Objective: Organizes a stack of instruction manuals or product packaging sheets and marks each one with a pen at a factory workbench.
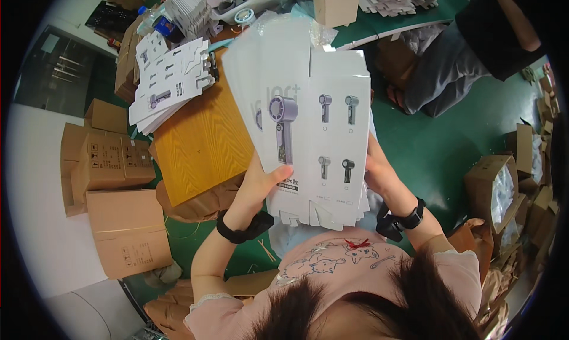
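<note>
Gripping a stack of flat white cartons (308,132), both hands' fingers (274,177) curl closed around its edges.

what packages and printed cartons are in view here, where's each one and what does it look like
Stack of flat white printed cartons: centre, held by the left hand and right hand; pictures of purple and dark handheld fans.
Second pile of flat white cartons: upper left, on the orange wooden table.
Brown cardboard boxes: left, on the floor, closed.
Open brown cardboard box: right, holding clear plastic bags.
</note>
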{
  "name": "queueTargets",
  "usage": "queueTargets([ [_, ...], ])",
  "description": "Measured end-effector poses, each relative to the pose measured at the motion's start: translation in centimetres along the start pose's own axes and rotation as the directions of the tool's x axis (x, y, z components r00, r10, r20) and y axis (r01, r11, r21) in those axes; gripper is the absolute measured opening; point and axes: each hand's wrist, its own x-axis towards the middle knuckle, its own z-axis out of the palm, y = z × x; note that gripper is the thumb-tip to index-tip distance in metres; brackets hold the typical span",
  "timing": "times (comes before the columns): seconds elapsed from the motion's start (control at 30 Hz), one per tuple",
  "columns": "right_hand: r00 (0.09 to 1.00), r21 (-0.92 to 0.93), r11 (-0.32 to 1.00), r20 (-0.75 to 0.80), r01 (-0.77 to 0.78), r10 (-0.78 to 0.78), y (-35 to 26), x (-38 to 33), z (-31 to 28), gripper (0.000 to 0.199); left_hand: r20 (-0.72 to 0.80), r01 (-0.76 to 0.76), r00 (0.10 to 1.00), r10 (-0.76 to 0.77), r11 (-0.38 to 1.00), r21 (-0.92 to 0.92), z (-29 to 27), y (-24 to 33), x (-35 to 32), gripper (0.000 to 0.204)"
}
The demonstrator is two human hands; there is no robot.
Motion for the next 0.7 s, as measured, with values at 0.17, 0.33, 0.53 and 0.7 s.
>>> queueTargets([
  [0.17,0.987,-0.14,0.983,0.126,0.116,-0.099,-0.9,2.6,-0.3,0.118,0.026,-0.237,0.971,0.236,0.969,0.071,-0.9,0.8,1.0,0.079],
  [0.33,0.983,-0.135,0.985,0.162,0.106,-0.084,-1.3,5.9,0.4,0.115,-0.056,-0.249,0.965,0.256,0.962,0.11,-2.6,1.0,1.9,0.076],
  [0.53,0.975,-0.111,0.992,0.222,0.058,-0.032,-1.2,11.4,-0.5,0.087,-0.189,-0.146,0.97,0.152,0.988,0.042,-4.4,0.3,5.9,0.066],
  [0.7,0.938,-0.291,0.955,0.313,-0.053,0.148,-1.8,14.5,-2.5,0.079,-0.205,-0.108,0.974,0.099,0.994,-0.033,-5.9,-1.5,8.8,0.06],
])
